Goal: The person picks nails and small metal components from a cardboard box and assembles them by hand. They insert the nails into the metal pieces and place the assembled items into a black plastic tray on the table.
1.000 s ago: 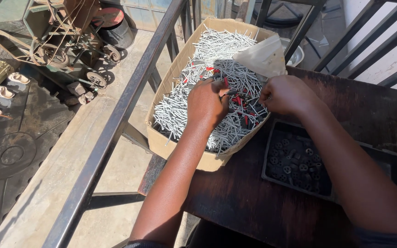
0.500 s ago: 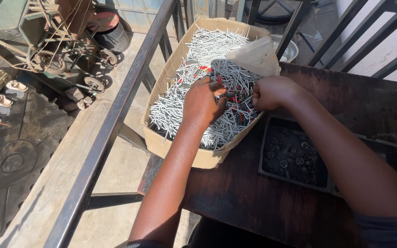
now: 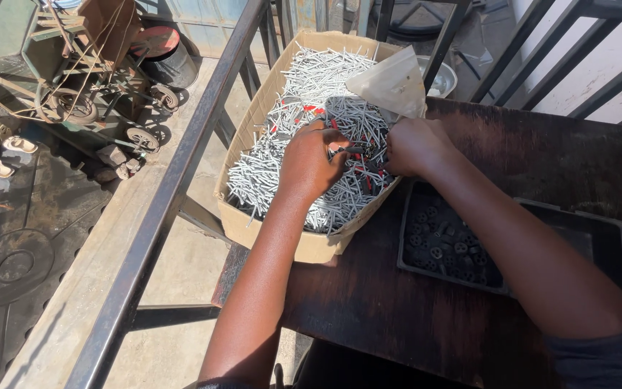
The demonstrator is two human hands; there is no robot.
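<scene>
A cardboard box point(image 3: 253, 223) full of silvery nails point(image 3: 311, 86) rests half on the dark wooden table point(image 3: 397, 317), by a metal railing. My left hand point(image 3: 309, 164) hovers over the nail pile, fingers pinched around a small dark piece. My right hand point(image 3: 412, 146) is closed at the box's right rim, fingertips meeting those of the left hand. Red bits show among the nails below both hands. What exactly sits between the fingertips is too small to tell.
A black tray point(image 3: 606, 230) holding several small dark round parts point(image 3: 440, 241) lies on the table under my right forearm. A pale plastic bag point(image 3: 391, 83) leans in the box's far corner. The metal railing point(image 3: 181, 180) runs along the left; metal scrap lies on the ground below.
Both hands have stayed over the nails, drawing slightly closer together. The view shifted a little, so the box sits lower and more central.
</scene>
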